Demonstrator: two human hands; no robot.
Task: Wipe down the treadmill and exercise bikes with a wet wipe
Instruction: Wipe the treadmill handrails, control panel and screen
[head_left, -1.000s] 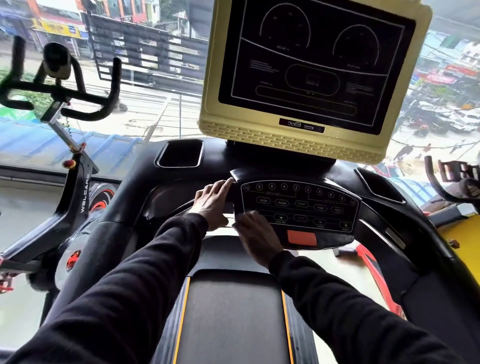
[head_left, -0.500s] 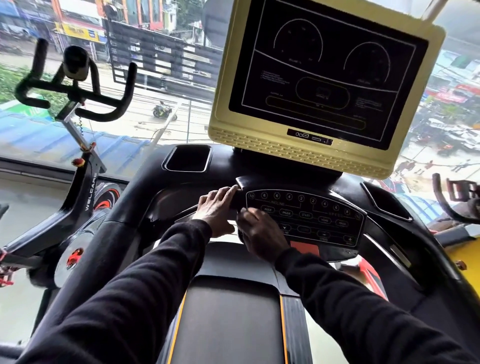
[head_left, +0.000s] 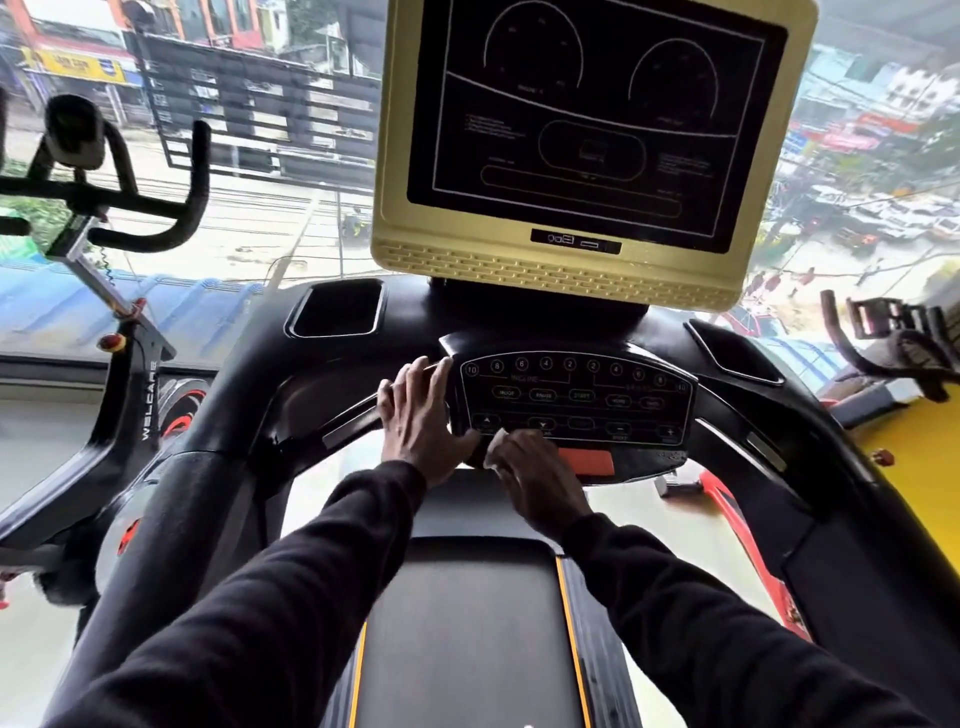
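Treadmill parts fill the middle of the view, with its dark belt running down between two black sleeves. A button panel sits at the front, under a big gold screen. The left hand lies flat against the left edge of the panel, fingers straight and a little spread. The right hand presses a small pale wipe on the bottom edge of the panel, fingers curled over it. An orange patch shows just right of that hand. One exercise bike stands to the left, and another bike peeks in at the right, by the window.
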